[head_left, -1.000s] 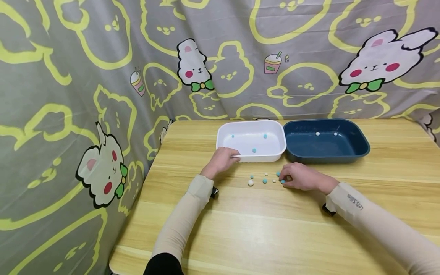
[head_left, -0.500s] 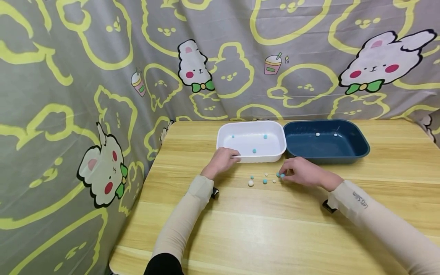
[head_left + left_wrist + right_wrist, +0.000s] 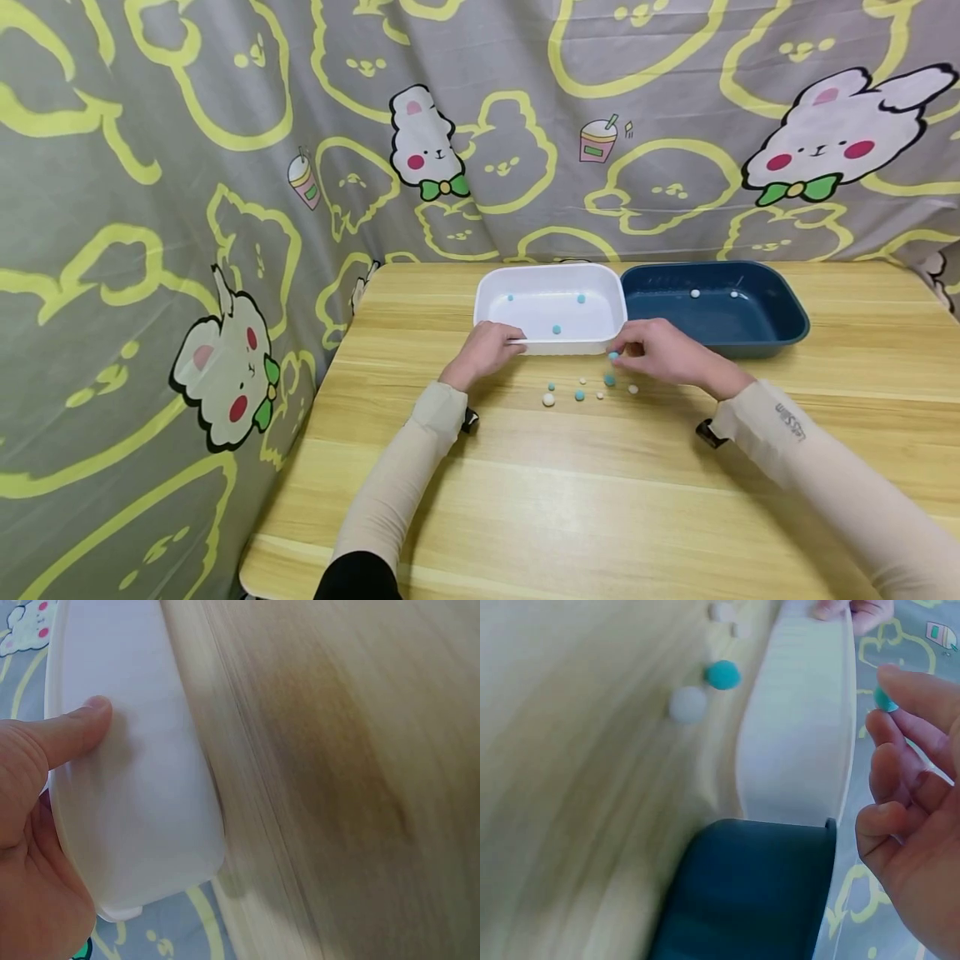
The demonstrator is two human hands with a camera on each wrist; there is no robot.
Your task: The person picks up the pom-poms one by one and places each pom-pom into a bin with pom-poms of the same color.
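Observation:
My left hand holds the near rim of the white plastic tub; the left wrist view has its thumb against the outer wall. Between thumb and forefinger, my right hand pinches a small turquoise ball, raised over the table by the tub's near right corner. Just below that hand lie another turquoise ball and a white ball. Further left on the wood are a larger white ball, a turquoise ball and several smaller balls. Turquoise balls sit inside the white tub.
A dark blue tub stands against the white tub's right side, with two white balls inside. Both tubs are near the back of the wooden table. A patterned grey curtain hangs behind and along the left.
My right hand has picked up a turquoise ball and moved it up and away toward the white tub's corner. A white ball beneath that hand has come into view. The left hand stays put.

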